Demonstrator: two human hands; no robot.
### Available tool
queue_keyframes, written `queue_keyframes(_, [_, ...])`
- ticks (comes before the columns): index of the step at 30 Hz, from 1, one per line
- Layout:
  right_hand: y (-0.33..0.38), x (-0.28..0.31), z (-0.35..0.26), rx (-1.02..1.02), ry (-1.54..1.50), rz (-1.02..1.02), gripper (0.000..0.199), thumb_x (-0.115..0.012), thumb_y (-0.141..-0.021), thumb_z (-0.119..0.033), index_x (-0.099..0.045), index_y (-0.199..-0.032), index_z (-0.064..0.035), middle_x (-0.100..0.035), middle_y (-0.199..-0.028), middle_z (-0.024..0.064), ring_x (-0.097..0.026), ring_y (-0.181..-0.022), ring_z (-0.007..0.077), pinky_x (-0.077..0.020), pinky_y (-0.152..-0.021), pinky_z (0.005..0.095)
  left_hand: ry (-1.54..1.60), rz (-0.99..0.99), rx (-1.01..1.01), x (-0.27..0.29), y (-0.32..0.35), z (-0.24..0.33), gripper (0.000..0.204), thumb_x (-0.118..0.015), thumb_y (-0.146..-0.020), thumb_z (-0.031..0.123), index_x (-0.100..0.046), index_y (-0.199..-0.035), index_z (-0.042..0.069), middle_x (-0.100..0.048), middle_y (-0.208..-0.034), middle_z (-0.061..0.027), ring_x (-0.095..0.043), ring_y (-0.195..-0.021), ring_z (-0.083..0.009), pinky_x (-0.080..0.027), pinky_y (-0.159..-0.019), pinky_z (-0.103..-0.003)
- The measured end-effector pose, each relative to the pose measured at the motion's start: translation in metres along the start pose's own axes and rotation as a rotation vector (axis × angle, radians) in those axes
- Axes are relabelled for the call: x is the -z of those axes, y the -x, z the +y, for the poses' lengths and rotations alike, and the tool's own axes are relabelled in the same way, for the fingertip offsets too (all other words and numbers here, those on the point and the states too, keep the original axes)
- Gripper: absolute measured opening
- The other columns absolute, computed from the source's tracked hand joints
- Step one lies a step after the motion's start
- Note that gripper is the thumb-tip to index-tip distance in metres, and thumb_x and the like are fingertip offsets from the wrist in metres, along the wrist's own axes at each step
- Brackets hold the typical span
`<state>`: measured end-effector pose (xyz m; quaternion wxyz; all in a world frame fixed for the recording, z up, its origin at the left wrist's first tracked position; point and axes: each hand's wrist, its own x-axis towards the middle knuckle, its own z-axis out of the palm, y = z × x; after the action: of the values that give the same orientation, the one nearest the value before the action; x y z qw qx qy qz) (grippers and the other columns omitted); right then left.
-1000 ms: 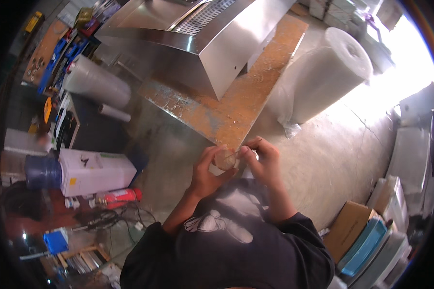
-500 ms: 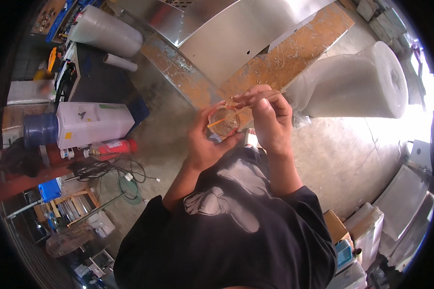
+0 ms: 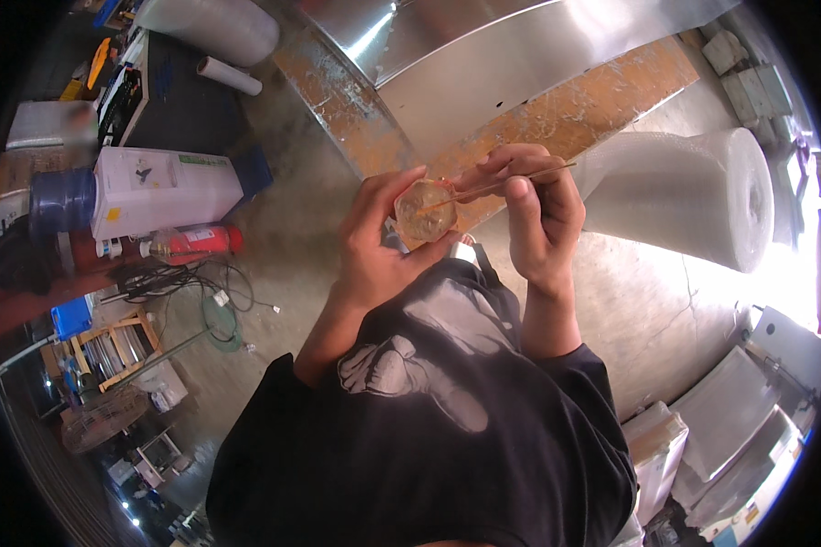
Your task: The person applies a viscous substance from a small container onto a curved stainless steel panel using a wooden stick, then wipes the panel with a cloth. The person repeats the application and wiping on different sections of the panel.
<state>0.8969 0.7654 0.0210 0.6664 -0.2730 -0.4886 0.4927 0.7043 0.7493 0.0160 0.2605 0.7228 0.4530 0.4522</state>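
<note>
- Beyond the clear round cup, a worn orange-brown bench runs off to the upper right, carrying a large stainless-steel housing; one bench corner lies just behind the cup.
- To the right of the cup, well apart, a fat roll of bubble wrap is on the concrete floor.
- Far left of the cup are a white water dispenser with a blue water bottle, a red fire extinguisher beside it and a tangle of black cables nearer the body.
- Left of and beyond the cup lies a small pale roll.
- Right of the cup and nearer the body are wrapped packages.
- The left hand curls around the cup, thumb on its near side, holding it in front of the body.
- The right hand, raised just right of the cup, pinches a thin stick between thumb and fingers; the stick slants down to the cup's rim.
- An orange streak crosses the cup; whether it is the stick's end cannot be told.
- The dispenser bears a yellow sticker and green print; the extinguisher has a pale label.
</note>
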Motion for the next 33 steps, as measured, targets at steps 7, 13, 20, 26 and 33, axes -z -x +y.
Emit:
queue_keyframes(7, [-0.010, 0.004, -0.003, 0.109, 0.329, -0.114, 0.009, -0.069, -0.093, 0.001, -0.064, -0.100, 0.0021, -0.067, -0.103, 0.0173, -0.070, -0.094, 0.0267, -0.0570, -0.081, 0.0355, -0.025, 0.044, 0.012, -0.005, -0.009, 0.002, 0.069, -0.093, -0.071, 0.014, -0.062, -0.131, 0.005, -0.065, -0.118, -0.0120, -0.067, -0.102, -0.0270, -0.057, -0.081, -0.035])
queue_keyframes(13, [-0.015, 0.006, -0.003, 0.139, 0.444, -0.166, 0.014, -0.074, -0.089, 0.000, -0.066, -0.101, 0.0003, -0.067, -0.105, 0.0150, -0.069, -0.096, 0.0267, -0.0559, -0.081, 0.0351, -0.033, 0.000, 0.043, -0.005, -0.012, 0.001, 0.066, -0.091, -0.073, 0.013, -0.061, -0.131, 0.001, -0.066, -0.121, -0.0143, -0.067, -0.110, -0.0269, -0.054, -0.094, -0.038])
queue_keyframes(20, [-0.016, 0.011, -0.003, 0.118, 0.390, -0.137, 0.014, -0.073, -0.090, -0.001, -0.066, -0.101, 0.0008, -0.067, -0.107, 0.0143, -0.069, -0.095, 0.0252, -0.0559, -0.082, 0.0349, 0.004, -0.011, 0.048, -0.009, -0.015, -0.002, 0.067, -0.092, -0.072, 0.011, -0.061, -0.131, -0.001, -0.065, -0.122, -0.0144, -0.067, -0.111, -0.0266, -0.054, -0.094, -0.038])
queue_keyframes(26, [-0.014, 0.013, 0.004, 0.092, 0.047, -0.079, 0.010, -0.061, -0.101, -0.006, -0.060, -0.103, 0.0035, -0.064, -0.110, 0.0195, -0.071, -0.098, 0.0296, -0.0582, -0.086, 0.0404, 0.075, -0.038, 0.095, -0.007, -0.013, -0.004, 0.068, -0.091, -0.074, 0.010, -0.059, -0.132, -0.002, -0.062, -0.126, -0.0148, -0.064, -0.115, -0.0256, -0.053, -0.097, -0.038])
queue_keyframes(33, [-0.040, 0.013, 0.034, 0.269, -0.198, 0.073, 0.020, -0.049, -0.109, -0.018, -0.050, -0.111, 0.0014, -0.063, -0.114, 0.0208, -0.068, -0.111, 0.0368, -0.0571, -0.090, 0.0454, 0.115, 0.066, 0.073, -0.010, -0.014, -0.010, 0.060, -0.091, -0.074, 0.015, -0.063, -0.125, 0.001, -0.066, -0.118, -0.0131, -0.066, -0.108, -0.0265, -0.054, -0.092, -0.038])
